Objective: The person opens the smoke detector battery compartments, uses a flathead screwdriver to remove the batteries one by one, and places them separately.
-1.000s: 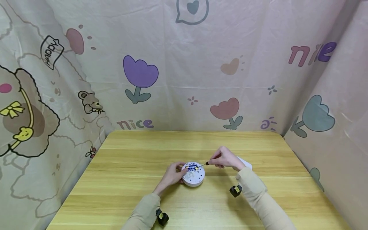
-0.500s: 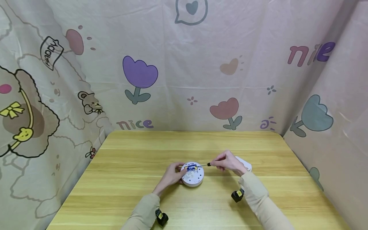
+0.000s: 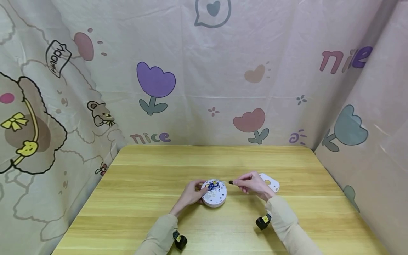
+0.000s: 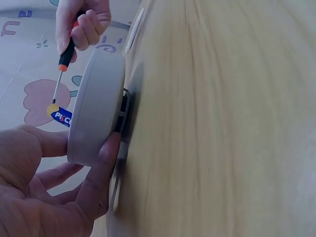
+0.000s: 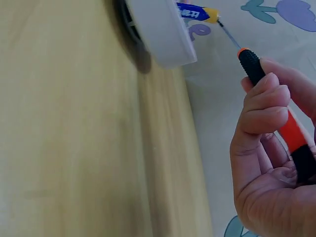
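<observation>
My left hand grips a round white device, shaped like a smoke alarm, by its left edge, with the thumb over the top face. In the left wrist view it stands close over the table with a dark grille underneath. A blue battery with a yellow end sticks up tilted from the top face. My right hand holds a small screwdriver with a black and orange handle. Its thin shaft reaches leftward, the tip right at the battery's yellow end.
A white plate with a round hole lies on the wooden table, just behind and right of my right hand. A patterned cloth hangs behind the table and at both sides. Black wrist cameras hang below both sleeves.
My right hand has shifted a little right and down with the screwdriver. The battery's yellow end has risen out of the device. More of the white plate shows. My left hand keeps its hold.
</observation>
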A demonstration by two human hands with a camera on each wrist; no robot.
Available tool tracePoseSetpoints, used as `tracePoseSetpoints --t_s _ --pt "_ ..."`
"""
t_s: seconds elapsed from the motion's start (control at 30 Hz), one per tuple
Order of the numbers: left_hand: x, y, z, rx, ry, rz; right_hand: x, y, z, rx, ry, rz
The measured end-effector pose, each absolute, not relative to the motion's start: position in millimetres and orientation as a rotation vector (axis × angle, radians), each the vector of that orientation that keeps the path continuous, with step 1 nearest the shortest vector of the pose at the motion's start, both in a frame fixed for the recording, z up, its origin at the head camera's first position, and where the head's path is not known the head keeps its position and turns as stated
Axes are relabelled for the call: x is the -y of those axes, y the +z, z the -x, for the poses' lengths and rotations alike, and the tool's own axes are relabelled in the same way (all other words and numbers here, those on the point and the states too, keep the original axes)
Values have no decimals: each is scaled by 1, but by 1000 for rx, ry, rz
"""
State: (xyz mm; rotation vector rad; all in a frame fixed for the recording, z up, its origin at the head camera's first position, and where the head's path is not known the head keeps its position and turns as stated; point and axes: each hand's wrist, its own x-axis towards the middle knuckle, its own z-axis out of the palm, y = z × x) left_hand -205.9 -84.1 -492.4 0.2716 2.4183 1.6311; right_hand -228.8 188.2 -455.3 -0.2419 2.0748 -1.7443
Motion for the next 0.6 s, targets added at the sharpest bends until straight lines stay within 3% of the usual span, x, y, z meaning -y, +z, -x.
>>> tracePoseSetpoints --t_s 0.13,0.6 --pt "82 -492 206 -2409 1634 -277 -184 -443 224 -2093 -1739 274" --pt "81 -490 204 -2385 1642 -260 -201 -469 230 -2086 -1775 180"
